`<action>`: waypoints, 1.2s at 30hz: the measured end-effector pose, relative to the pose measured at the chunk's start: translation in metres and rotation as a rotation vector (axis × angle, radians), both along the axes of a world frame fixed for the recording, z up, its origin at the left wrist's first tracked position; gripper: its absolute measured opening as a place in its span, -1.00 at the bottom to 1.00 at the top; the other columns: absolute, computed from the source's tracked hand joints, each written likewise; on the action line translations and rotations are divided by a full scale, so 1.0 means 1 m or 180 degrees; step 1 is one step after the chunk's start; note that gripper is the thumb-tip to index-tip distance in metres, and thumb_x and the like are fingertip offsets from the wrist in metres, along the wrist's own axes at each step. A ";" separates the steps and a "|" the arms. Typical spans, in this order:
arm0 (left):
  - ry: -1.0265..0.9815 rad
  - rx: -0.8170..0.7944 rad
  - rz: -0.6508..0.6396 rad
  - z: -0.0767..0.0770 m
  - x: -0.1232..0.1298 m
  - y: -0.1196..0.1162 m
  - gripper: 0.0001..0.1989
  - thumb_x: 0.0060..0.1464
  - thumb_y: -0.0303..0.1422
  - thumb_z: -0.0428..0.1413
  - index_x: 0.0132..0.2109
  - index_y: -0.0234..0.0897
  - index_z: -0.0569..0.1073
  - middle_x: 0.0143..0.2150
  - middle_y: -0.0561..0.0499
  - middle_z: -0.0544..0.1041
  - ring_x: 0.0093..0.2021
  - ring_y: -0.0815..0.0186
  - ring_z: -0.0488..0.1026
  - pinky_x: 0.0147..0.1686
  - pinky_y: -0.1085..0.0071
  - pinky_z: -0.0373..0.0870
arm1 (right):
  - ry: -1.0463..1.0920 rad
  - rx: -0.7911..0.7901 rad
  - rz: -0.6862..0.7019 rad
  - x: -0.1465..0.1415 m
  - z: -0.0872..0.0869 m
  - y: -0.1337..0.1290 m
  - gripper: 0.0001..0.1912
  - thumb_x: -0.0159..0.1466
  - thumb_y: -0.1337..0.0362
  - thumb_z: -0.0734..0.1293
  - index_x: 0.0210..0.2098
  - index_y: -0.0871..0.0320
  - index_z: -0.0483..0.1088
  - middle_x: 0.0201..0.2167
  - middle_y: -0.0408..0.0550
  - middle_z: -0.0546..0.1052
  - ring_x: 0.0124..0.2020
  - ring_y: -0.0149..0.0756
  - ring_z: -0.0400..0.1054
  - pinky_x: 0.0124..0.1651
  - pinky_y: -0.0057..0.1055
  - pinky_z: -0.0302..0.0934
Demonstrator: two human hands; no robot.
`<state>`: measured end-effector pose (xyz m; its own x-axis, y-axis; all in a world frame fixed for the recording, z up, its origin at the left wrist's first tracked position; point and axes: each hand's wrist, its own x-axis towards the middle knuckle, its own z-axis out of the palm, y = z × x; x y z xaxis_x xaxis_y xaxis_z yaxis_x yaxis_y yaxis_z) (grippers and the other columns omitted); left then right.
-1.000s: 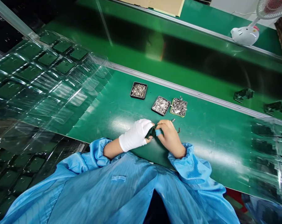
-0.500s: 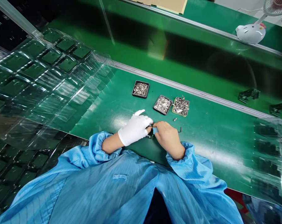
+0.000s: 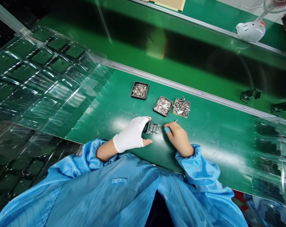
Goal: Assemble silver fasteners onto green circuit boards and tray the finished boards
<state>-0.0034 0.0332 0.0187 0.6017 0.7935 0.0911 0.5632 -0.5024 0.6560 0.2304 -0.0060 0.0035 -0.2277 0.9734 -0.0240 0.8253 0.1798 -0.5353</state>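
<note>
My left hand (image 3: 131, 134), in a white glove with bare fingertips, is spread round the left end of a small dark-framed electronic part with metal pieces (image 3: 154, 128). Its thumb lies apart from the part on the near side, its fingers on the far side. To the right of the part is my right hand (image 3: 178, 137), bare except for a blue finger cover (image 3: 167, 129) on one digit. Its thumb and forefinger are pinched together, and what they hold, if anything, is too small to make out. Just behind that hand a small metal piece (image 3: 176, 120) lies on the table.
Two black trays (image 3: 139, 90) (image 3: 163, 106) and a yellowish-edged tray (image 3: 181, 108) hold small metal pieces. Clear plastic trays (image 3: 60, 64) are stacked at the left, others (image 3: 273, 148) at the right. A metal rail (image 3: 192, 90) edges the green table (image 3: 105, 108) at the back.
My hands have moved apart: the right one went right, and the left thumb has spread away from the part. The part's metal pieces now show, and the small L-shaped tool is hidden.
</note>
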 end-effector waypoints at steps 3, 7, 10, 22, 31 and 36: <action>0.0311 0.0219 -0.0051 -0.009 0.004 -0.007 -0.45 -0.11 -0.31 0.21 0.06 -0.34 0.30 0.03 -0.21 0.45 0.09 -0.02 0.38 0.20 -0.04 0.20 | -0.0382 -0.0010 0.0313 0.015 -0.003 -0.003 -0.77 0.20 0.49 0.19 -0.23 0.16 0.39 -0.22 0.05 0.45 -0.17 -0.10 0.28 -0.10 -0.25 0.18; 0.0190 0.0066 -0.0071 -0.017 0.005 -0.006 -0.44 -0.12 -0.31 0.22 0.05 -0.32 0.28 0.07 -0.20 0.42 0.15 -0.03 0.33 0.20 -0.05 0.19 | 0.0048 -0.0161 0.0281 0.019 -0.001 -0.002 -0.81 0.23 0.48 0.16 -0.25 0.17 0.36 -0.29 0.03 0.44 -0.26 -0.17 0.31 -0.17 -0.29 0.19; 0.0179 -0.0178 -0.0056 -0.017 0.004 -0.003 -0.43 -0.14 -0.31 0.25 0.04 -0.30 0.28 0.04 -0.16 0.44 0.16 -0.05 0.30 0.17 -0.04 0.24 | 0.0657 -0.0387 0.0381 0.014 0.000 0.000 -0.86 0.30 0.40 0.18 -0.24 0.13 0.36 -0.29 -0.06 0.48 -0.28 -0.25 0.36 -0.19 -0.38 0.21; 0.0154 -0.0239 -0.0075 -0.012 0.004 -0.001 -0.44 -0.19 -0.33 0.30 -0.02 -0.31 0.31 -0.07 -0.15 0.44 -0.01 0.01 0.41 -0.04 0.10 0.39 | 0.0084 -0.1149 0.0248 0.002 0.013 0.013 -0.79 0.19 0.50 0.22 -0.25 0.14 0.40 -0.29 -0.09 0.53 -0.37 -0.30 0.35 -0.35 -0.47 0.08; 0.0160 -0.0226 -0.0115 -0.012 0.004 -0.001 -0.43 -0.20 -0.31 0.32 -0.02 -0.31 0.32 -0.07 -0.15 0.45 0.03 -0.03 0.40 0.00 0.04 0.37 | -0.0747 -0.1229 0.0299 -0.011 0.030 0.007 -0.71 0.17 0.50 0.21 -0.17 0.14 0.42 -0.15 -0.01 0.54 -0.24 -0.18 0.41 -0.29 -0.40 0.15; -0.0084 -0.0217 0.0007 -0.019 0.001 -0.007 -0.40 -0.16 -0.27 0.31 0.03 -0.27 0.28 0.00 -0.17 0.45 0.11 -0.02 0.37 0.08 0.01 0.34 | 0.0062 -0.0682 0.0238 -0.001 0.022 0.004 -0.84 0.26 0.39 0.27 -0.22 0.12 0.47 -0.11 -0.02 0.52 -0.09 -0.18 0.39 -0.01 -0.31 0.20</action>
